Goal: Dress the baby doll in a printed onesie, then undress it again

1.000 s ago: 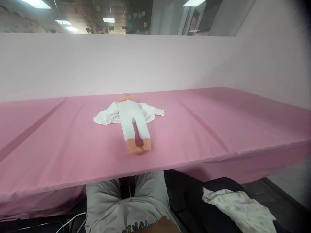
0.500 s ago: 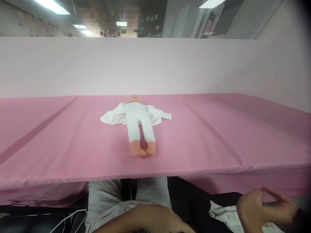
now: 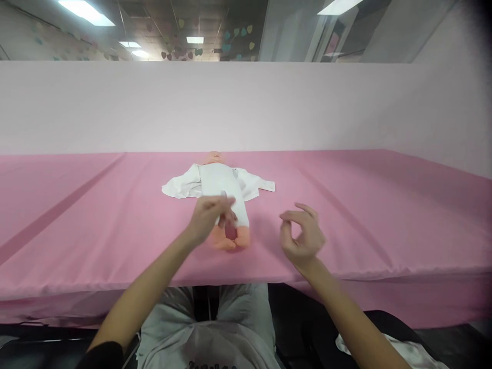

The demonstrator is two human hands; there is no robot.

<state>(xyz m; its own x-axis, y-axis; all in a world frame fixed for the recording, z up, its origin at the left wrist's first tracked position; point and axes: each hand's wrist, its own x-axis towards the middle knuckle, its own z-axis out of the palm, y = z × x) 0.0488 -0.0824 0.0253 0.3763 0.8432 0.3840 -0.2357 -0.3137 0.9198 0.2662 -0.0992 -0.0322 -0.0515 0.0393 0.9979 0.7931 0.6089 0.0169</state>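
my left hand (image 3: 209, 218) fingers loosely curled over the doll (image 3: 223, 197) legs (grip unclear), right hand (image 3: 302, 236) released, beside it, pink table (image 3: 384, 215)

Pink cloth, white doll clothes, peach doll skin

Pink tablecloth (image 3: 365, 215) and paler pink wall (image 3: 246, 107); doll (image 3: 223, 192) in plain white, with peach-orange feet and head, on a white garment (image 3: 180, 185). Grey trousers (image 3: 230, 328). White cloth with a faint small print (image 3: 407, 353) on black.
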